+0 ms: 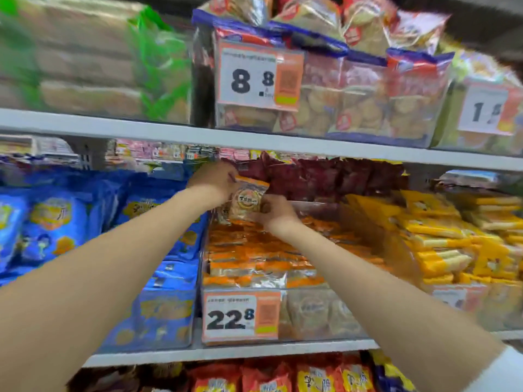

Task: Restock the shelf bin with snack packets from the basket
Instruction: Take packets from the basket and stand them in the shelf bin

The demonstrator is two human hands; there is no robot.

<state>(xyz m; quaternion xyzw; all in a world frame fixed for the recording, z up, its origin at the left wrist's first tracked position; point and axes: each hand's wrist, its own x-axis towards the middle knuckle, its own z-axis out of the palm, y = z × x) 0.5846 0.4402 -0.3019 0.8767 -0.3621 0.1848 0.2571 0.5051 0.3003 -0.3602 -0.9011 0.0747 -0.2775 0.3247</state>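
Head view: left hand (215, 183) and right hand (274, 211) both pinch one blurred snack packet (245, 201), fingertips hidden.

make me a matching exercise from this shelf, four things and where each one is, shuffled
Items
1. orange-and-clear snack packet with a round label
2. blue snack bags
3. yellow snack packets
4. white-and-orange 8.8 price tag

Places
A. above the white upper shelf board
B. right of the clear plastic bin of orange packets
C. held between left hand and right hand
D. left of that bin

Pairs: 1-C, 2-D, 3-B, 4-A
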